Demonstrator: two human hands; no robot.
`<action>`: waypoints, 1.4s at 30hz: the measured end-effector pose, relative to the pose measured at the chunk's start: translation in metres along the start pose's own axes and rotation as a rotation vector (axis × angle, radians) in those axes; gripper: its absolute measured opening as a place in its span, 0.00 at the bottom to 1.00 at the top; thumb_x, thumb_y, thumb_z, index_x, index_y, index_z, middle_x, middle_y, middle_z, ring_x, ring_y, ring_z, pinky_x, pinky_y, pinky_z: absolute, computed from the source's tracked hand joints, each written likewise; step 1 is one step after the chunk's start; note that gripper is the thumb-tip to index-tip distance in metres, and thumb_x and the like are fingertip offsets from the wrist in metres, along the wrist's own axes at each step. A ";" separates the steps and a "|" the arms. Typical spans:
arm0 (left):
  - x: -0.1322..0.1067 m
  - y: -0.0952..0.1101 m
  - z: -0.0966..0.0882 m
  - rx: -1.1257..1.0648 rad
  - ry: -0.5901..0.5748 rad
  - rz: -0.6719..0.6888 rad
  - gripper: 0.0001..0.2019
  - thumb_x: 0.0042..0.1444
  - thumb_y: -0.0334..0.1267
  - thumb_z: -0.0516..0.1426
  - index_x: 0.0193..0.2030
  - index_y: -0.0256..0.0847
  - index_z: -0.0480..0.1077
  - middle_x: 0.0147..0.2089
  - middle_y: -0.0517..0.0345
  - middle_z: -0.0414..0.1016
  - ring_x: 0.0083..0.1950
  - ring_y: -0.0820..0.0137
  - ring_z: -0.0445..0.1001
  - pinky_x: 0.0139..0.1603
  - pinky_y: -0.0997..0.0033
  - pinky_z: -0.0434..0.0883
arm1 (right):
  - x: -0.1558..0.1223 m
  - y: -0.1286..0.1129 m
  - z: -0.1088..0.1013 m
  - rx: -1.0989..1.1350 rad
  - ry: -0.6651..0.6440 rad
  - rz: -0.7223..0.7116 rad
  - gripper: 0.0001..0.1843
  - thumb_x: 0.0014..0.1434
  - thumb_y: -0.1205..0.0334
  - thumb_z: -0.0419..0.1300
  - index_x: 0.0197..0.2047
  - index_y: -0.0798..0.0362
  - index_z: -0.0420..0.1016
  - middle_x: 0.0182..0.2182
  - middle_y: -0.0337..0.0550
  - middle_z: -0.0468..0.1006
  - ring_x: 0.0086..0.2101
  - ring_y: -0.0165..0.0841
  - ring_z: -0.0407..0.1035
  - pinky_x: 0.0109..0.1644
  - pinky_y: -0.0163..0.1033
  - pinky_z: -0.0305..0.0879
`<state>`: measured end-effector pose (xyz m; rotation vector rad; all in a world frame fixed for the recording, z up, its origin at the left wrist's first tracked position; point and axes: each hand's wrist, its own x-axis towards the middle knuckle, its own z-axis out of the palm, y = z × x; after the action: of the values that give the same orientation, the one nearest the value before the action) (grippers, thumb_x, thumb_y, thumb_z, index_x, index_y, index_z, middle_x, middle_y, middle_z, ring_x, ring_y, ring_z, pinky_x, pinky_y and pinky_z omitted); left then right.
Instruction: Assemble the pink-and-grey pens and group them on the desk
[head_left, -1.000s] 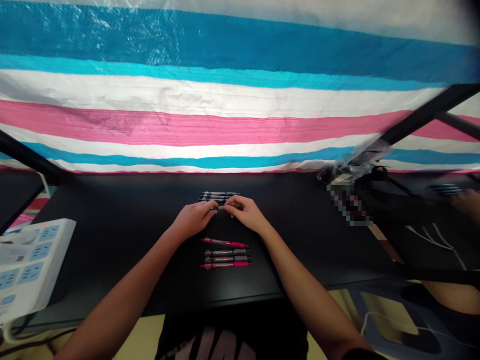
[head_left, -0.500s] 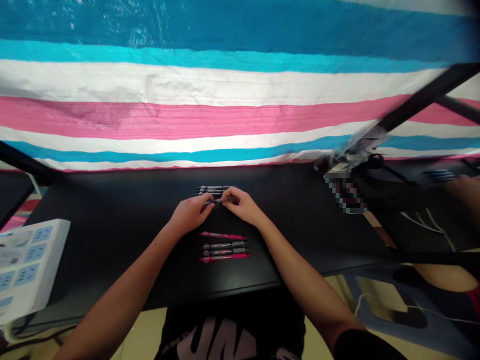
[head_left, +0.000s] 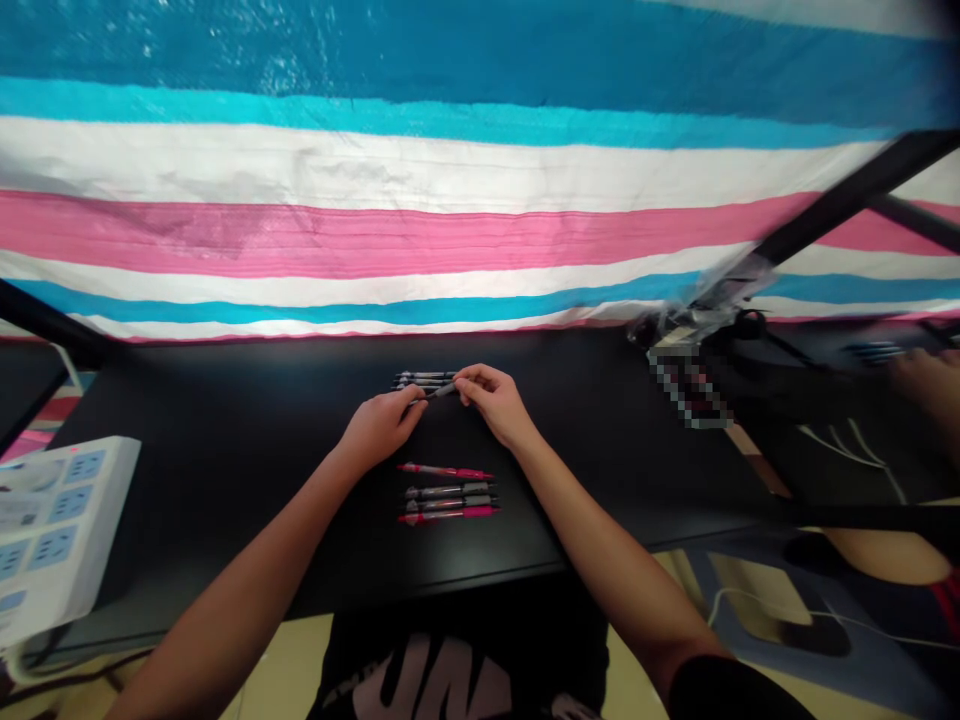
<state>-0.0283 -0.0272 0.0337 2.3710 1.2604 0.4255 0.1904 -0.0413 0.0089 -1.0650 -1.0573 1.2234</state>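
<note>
A dark pen with a grey grip (head_left: 444, 390) is held between my two hands above the black table. The fingers of my left hand (head_left: 381, 425) are closed on its left part. At its right end, my right hand (head_left: 495, 402) pinches it between thumb and fingers. Just behind my hands lie several dark pens (head_left: 421, 376) side by side, partly covered by my fingers. Nearer to me is a second group: a red pen (head_left: 446, 471), two dark pens with grey grips (head_left: 454, 491) and another red pen (head_left: 450, 515), lying roughly parallel.
The black table (head_left: 247, 430) carries a white power strip (head_left: 105, 510) at the left. Clear plastic wrapping (head_left: 705, 315) lies at the back right. A striped sheet (head_left: 450, 170) hangs behind. At far right, another person's hand (head_left: 930, 385) is near some blurred pens (head_left: 874, 352).
My right hand has shifted slightly right and away from me, so more of the pen's grip shows between my hands. My left hand and the pens on the table stay about the same.
</note>
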 end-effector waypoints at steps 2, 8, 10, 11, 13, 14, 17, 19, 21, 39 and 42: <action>0.000 0.001 -0.001 -0.018 0.002 -0.001 0.11 0.71 0.42 0.51 0.44 0.44 0.73 0.38 0.53 0.82 0.40 0.60 0.80 0.37 0.69 0.65 | 0.001 0.001 0.000 0.097 0.065 -0.004 0.14 0.52 0.52 0.74 0.36 0.52 0.82 0.23 0.35 0.74 0.26 0.27 0.65 0.32 0.35 0.61; 0.001 0.000 -0.002 -0.092 0.010 -0.037 0.12 0.71 0.43 0.49 0.40 0.43 0.70 0.33 0.55 0.78 0.33 0.63 0.76 0.35 0.69 0.62 | 0.005 -0.006 -0.004 0.324 0.203 -0.008 0.16 0.48 0.52 0.77 0.34 0.52 0.81 0.36 0.42 0.84 0.32 0.28 0.74 0.33 0.32 0.67; 0.000 0.000 -0.003 -0.111 0.008 -0.045 0.11 0.71 0.43 0.49 0.41 0.43 0.70 0.33 0.56 0.78 0.32 0.64 0.76 0.35 0.69 0.62 | 0.006 -0.007 -0.006 0.360 0.223 0.003 0.16 0.49 0.52 0.77 0.34 0.52 0.79 0.36 0.43 0.85 0.33 0.29 0.76 0.33 0.32 0.69; 0.000 0.000 -0.003 -0.116 0.008 -0.048 0.11 0.71 0.43 0.49 0.41 0.43 0.70 0.32 0.56 0.78 0.32 0.64 0.75 0.35 0.69 0.62 | 0.006 -0.008 -0.007 0.374 0.227 0.013 0.16 0.49 0.52 0.76 0.35 0.51 0.79 0.36 0.43 0.85 0.33 0.29 0.76 0.33 0.32 0.69; 0.000 0.000 -0.003 -0.119 0.007 -0.050 0.11 0.71 0.43 0.49 0.42 0.43 0.70 0.32 0.56 0.77 0.32 0.64 0.76 0.35 0.69 0.62 | 0.006 -0.008 -0.008 0.398 0.232 0.035 0.16 0.50 0.52 0.76 0.35 0.51 0.77 0.34 0.42 0.84 0.34 0.30 0.77 0.33 0.32 0.71; 0.000 0.000 -0.003 -0.118 0.007 -0.050 0.11 0.71 0.43 0.49 0.42 0.43 0.70 0.32 0.56 0.77 0.32 0.64 0.76 0.35 0.69 0.62 | 0.006 -0.008 -0.008 0.408 0.230 0.046 0.16 0.51 0.52 0.75 0.36 0.51 0.77 0.33 0.41 0.83 0.33 0.31 0.78 0.33 0.32 0.71; 0.000 0.000 -0.003 -0.109 0.007 -0.048 0.12 0.71 0.44 0.50 0.43 0.43 0.71 0.32 0.55 0.77 0.32 0.63 0.76 0.34 0.69 0.61 | 0.006 -0.009 -0.007 0.419 0.208 0.080 0.16 0.54 0.51 0.73 0.37 0.52 0.76 0.27 0.37 0.78 0.29 0.30 0.75 0.33 0.34 0.72; 0.000 0.000 -0.002 -0.097 0.009 -0.049 0.12 0.71 0.44 0.50 0.43 0.43 0.72 0.31 0.55 0.77 0.31 0.63 0.76 0.34 0.69 0.61 | 0.005 -0.010 -0.006 0.398 0.175 0.103 0.15 0.55 0.50 0.72 0.37 0.51 0.76 0.26 0.36 0.75 0.26 0.29 0.72 0.31 0.35 0.72; 0.000 0.000 -0.002 -0.090 0.011 -0.045 0.12 0.70 0.44 0.51 0.44 0.43 0.73 0.32 0.55 0.78 0.32 0.63 0.76 0.35 0.69 0.62 | 0.003 -0.010 -0.004 0.352 0.100 0.125 0.15 0.56 0.51 0.71 0.36 0.52 0.75 0.26 0.35 0.73 0.23 0.26 0.68 0.28 0.34 0.67; -0.001 -0.002 0.002 -0.130 0.039 0.009 0.15 0.70 0.41 0.52 0.56 0.47 0.76 0.50 0.53 0.84 0.49 0.60 0.82 0.49 0.66 0.72 | -0.002 -0.014 0.004 0.249 -0.027 0.107 0.14 0.52 0.55 0.74 0.32 0.54 0.76 0.26 0.38 0.79 0.16 0.17 0.47 0.20 0.33 0.44; -0.001 -0.003 0.004 -0.150 0.062 0.041 0.14 0.70 0.41 0.52 0.52 0.46 0.78 0.53 0.53 0.83 0.52 0.60 0.81 0.53 0.64 0.72 | -0.001 -0.012 0.002 0.241 -0.001 0.129 0.16 0.51 0.53 0.75 0.32 0.54 0.76 0.24 0.36 0.76 0.16 0.17 0.49 0.19 0.32 0.43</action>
<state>-0.0293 -0.0269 0.0287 2.2759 1.1655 0.5890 0.1901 -0.0424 0.0206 -0.9566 -0.8277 1.4161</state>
